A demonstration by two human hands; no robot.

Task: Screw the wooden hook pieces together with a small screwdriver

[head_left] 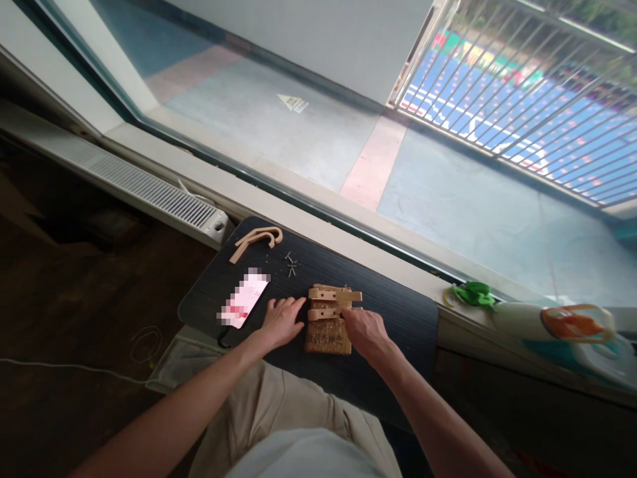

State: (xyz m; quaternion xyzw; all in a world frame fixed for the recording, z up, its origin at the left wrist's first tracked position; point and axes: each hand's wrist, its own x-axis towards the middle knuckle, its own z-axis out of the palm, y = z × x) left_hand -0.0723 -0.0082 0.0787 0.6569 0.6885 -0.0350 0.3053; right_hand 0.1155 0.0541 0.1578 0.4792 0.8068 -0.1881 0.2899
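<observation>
A brown, rough-surfaced block [328, 340] lies on a dark small table in front of me. Across its top rest two pale wooden pieces with dark holes, an upper one [334, 295] and a lower one [323, 314]. My right hand [368, 332] has its fingers curled at the right end of the lower piece; its fingertips are partly hidden. Beside the block's left edge, my left hand [283, 322] lies on the tabletop with fingers apart, holding nothing. Several small screws or nails [291, 267] lie loose behind it, near curved wooden hooks [256, 240].
A phone [246, 300] with a partly blurred screen lies on the table's [398, 332] left side. The window sill [318, 229] runs along the far edge. A radiator [149, 189] is at left; a green bag [472, 293] and white container [522, 322] stand at right.
</observation>
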